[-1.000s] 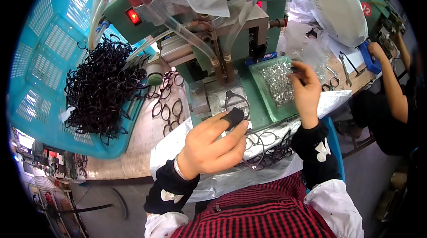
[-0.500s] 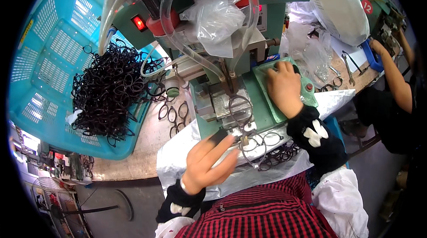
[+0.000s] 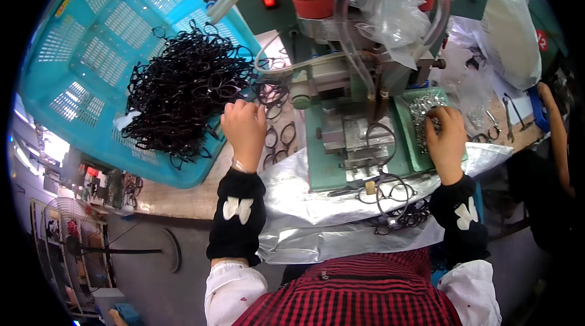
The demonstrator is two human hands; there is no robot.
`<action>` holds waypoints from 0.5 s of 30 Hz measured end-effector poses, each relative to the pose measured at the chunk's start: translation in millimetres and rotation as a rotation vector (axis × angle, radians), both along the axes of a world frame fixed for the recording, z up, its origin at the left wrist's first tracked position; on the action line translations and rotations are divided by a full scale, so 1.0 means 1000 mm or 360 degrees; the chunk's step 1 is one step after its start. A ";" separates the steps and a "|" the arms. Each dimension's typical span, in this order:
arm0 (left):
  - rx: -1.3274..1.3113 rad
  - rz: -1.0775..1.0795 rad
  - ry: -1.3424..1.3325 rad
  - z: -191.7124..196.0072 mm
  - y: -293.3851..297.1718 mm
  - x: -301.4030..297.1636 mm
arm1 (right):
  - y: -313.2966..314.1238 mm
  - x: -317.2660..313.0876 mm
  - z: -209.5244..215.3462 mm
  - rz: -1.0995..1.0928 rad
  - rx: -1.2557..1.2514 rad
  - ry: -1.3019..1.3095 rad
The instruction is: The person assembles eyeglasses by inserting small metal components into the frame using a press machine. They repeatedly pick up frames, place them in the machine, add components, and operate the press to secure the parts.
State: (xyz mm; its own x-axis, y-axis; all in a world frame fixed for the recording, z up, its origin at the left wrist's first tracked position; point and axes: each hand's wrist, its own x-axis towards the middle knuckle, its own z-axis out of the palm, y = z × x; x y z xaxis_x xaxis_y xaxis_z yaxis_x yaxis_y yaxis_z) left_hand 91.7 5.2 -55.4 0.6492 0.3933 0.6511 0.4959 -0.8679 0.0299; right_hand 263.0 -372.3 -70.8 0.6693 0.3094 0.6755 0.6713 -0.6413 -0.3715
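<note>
My left hand is at the right edge of the heap of dark eyeglass frames. Its fingers are curled, and whatever they grip is hidden. Over the green tray of small shiny metal parts, my right hand reaches down with thumb and fingers drawn together. What its fingertips hold is too small to make out. Between the hands, an eyeglass frame hangs at the metal fixture of the green machine. More eyeglass frames lie just in front, on silver foil.
A turquoise basket holds the heap at left. Several loose frames lie beside the machine. Clear tubing and a plastic bag hang over the fixture. Pliers and a wrench lie at right, near a co-worker's arm.
My left hand has gone from in front of the fixture leftward to the heap of frames. My right hand stays at the tray, its fingers now over the metal parts. The whole view has shifted.
</note>
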 end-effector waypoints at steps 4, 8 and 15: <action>-0.0190 0.0377 0.0384 -0.065 0.031 0.016 | -0.010 0.003 -0.019 0.0154 0.0700 0.0466; -0.0447 0.0100 0.0132 -0.072 0.050 -0.020 | -0.031 0.004 -0.028 0.0277 0.1418 0.1009; -0.1125 -0.0252 -0.0379 -0.014 -0.001 -0.062 | 0.015 -0.005 -0.005 0.0629 0.1611 0.1274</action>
State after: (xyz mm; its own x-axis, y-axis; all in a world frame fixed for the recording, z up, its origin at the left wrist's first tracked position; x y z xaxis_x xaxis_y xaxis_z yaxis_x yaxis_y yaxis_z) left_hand 29.5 4.6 -69.0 0.6061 0.6824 0.4085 0.2775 -0.6628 0.6955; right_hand 258.1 -357.0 -75.5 0.9664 0.1738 0.1893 0.1241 0.3298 -0.9359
